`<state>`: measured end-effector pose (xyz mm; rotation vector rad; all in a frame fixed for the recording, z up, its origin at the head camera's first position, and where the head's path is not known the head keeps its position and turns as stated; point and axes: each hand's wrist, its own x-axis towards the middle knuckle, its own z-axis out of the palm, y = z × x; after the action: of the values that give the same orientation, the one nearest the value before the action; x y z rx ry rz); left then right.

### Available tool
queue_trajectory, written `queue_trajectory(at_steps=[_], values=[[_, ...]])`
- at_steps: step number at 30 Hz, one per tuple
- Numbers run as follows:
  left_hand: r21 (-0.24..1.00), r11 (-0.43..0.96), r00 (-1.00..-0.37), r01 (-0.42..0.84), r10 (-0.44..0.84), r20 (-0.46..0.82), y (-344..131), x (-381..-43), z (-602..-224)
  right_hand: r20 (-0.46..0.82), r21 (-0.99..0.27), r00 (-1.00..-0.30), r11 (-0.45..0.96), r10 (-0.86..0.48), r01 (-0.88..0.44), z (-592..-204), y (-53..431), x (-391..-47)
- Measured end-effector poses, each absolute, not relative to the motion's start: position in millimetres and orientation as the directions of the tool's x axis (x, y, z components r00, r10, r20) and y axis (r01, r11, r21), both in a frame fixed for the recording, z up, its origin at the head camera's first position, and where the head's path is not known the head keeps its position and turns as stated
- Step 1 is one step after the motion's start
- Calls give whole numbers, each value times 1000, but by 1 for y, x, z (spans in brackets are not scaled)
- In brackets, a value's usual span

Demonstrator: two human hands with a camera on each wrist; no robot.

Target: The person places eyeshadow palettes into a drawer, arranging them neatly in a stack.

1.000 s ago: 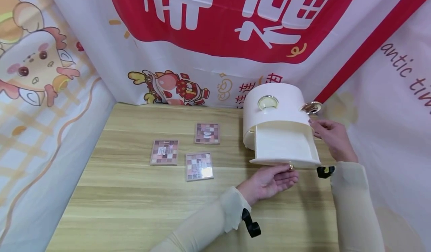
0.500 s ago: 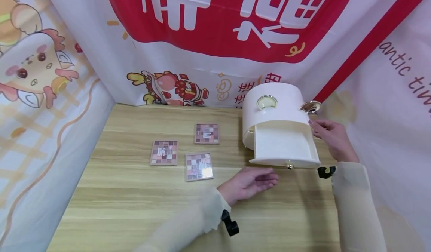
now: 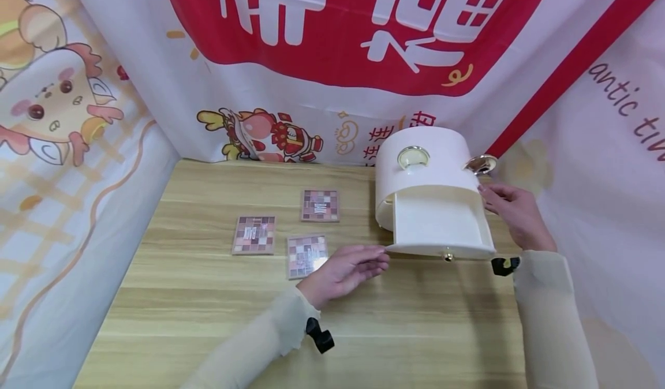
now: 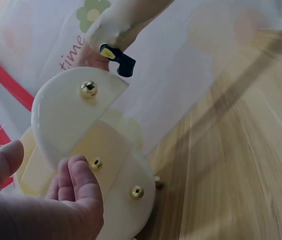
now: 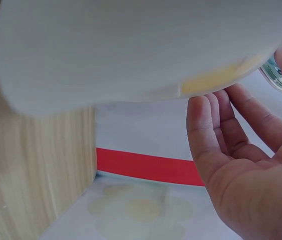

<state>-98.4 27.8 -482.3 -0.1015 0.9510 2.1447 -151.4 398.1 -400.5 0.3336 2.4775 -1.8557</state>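
A white rounded makeup organizer (image 3: 421,141) stands at the right back of the table. Its top drawer (image 3: 436,219) is pulled out, with nothing inside it. My left hand (image 3: 345,273) is off the drawer's gold knob (image 4: 88,90), its relaxed fingertips near the left corner of the drawer front and holding nothing. Fingertips of my right hand (image 3: 514,216) touch the organizer's right side, below a gold-rimmed ring (image 3: 480,164). Three eyeshadow palettes lie left of the organizer: one at the left (image 3: 254,235), one behind (image 3: 320,206) and one in front (image 3: 306,255), partly overlapped by my left hand.
Lower drawer fronts with gold knobs (image 4: 137,192) show beneath the open drawer. Another round gold-rimmed piece (image 3: 413,157) is on the organizer's top. Printed cloth (image 3: 260,89) hangs behind and at both sides of the wooden table (image 3: 208,308).
My left hand has let go of the drawer knob and moved left toward the front palette. The right hand stays at the organizer's side, and the drawer remains out.
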Motion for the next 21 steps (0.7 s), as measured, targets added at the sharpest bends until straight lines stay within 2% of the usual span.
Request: queue_trajectory(at_steps=[4, 7, 12, 17, 21], values=[[616, -416, -707, -669, 610, -357, 18, -103, -485, -125, -978, -983, 149, 137, 146, -402, 399, -151], [689, -367, -739, -625, 564, -369, 10, -108, -493, -120, -981, -984, 134, 135, 138, -403, 398, -151], [835, -200, -817, -513, 413, -403, -4, -118, -511, -120, -964, -981, 218, 153, 152, -404, 397, -150], [877, -92, -843, -472, 340, -417, -22, -127, -518, -102, -950, -981, 276, 166, 146, -403, 398, -149], [903, -9, -860, -430, 310, -406, -37, -135, -521, -107, -959, -980, 241, 167, 146, -404, 399, -149]])
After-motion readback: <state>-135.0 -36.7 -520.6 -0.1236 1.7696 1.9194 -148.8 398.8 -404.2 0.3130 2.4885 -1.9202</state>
